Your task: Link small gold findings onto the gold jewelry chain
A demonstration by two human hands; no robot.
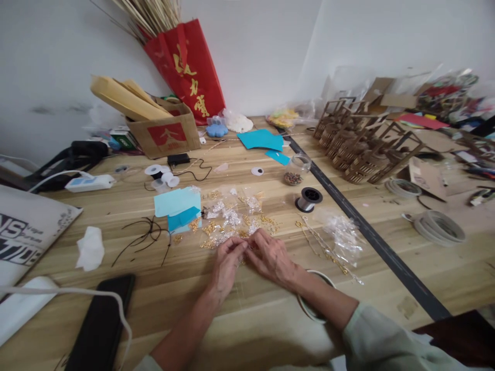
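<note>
My left hand [229, 256] and my right hand [269, 256] meet low over the front middle of the table, thumbs and fingertips pinched together. Whatever sits between the fingers is too small to make out. Just beyond them spread small gold jewellery findings [210, 226] and silver ones [232, 217], some in clear little bags. To the right lie thin gold and silver chains [327, 250] beside crumpled clear plastic bags [344, 234]. A spool of silver wire [308, 199] stands behind these. Under my right forearm a pale ring-shaped coil [309, 306] is partly hidden.
Blue card pieces [178, 203] and black cords [149, 234] lie left, with a black phone [102, 319] in front. A jar of beads [296, 172] stands near the dark strip [359, 226]. Wooden lanterns [359, 144], pale coils [439, 226], a cardboard box [166, 136] and a red bag [193, 72] surround the area.
</note>
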